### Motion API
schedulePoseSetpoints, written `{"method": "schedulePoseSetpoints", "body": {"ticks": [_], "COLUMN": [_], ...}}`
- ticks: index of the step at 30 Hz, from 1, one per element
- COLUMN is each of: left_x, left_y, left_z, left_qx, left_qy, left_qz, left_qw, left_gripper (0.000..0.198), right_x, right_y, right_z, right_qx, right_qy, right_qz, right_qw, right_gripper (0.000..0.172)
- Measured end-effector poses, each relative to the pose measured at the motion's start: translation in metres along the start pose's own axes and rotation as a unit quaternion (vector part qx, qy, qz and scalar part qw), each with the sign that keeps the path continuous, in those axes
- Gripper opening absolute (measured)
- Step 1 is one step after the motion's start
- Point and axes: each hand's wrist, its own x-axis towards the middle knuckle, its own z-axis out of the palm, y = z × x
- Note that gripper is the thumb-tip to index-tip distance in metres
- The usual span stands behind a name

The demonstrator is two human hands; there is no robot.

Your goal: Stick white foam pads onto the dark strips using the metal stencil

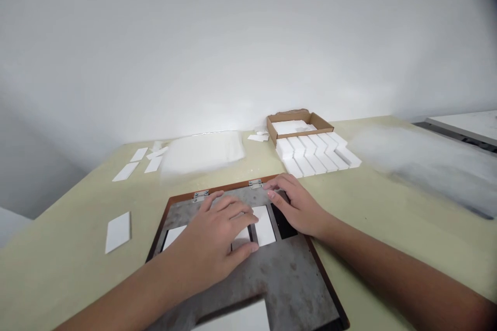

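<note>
A grey metal plate [287, 274] with brown edges and two hinges lies in front of me, with rectangular openings in a row. White cards fill some openings; one white card [264, 225] shows just right of my left fingers, and the opening at the far right is dark. My left hand [221, 232] rests over the middle of the row, fingers spread, holding nothing visible. Over the plate's upper right corner lies my right hand [298, 204], its fingers apart beside the dark opening. Another white piece [240, 319] lies at the plate's near part.
A cardboard box [301, 134] with white cards stands at the back, stacked white cards [316, 155] before it. A blurred white patch [205, 152] lies back left. Loose white cards are scattered at the left, one [118, 232] nearer, on the greenish table [70, 248].
</note>
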Motion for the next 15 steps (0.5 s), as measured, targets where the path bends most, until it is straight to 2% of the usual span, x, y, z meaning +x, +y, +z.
{"method": "schedulePoseSetpoints", "body": {"ticks": [6,15], "left_x": [0.0007,0.0026], "left_y": [-0.0009,0.0054], "left_z": [0.0012,0.0086], "left_qx": [-0.008,0.009], "left_qy": [-0.006,0.012], "left_qz": [0.004,0.009], "left_qw": [1.000,1.000], "left_gripper": [0.017,0.020], "right_x": [0.0007,0.0026], "right_y": [-0.0017,-0.0006], "right_z": [-0.0008,-0.0004], "right_qx": [0.003,-0.003], "right_qy": [-0.002,-0.009], "right_qz": [-0.010,-0.017], "right_qw": [1.000,1.000], "right_gripper": [0.025,0.031]}}
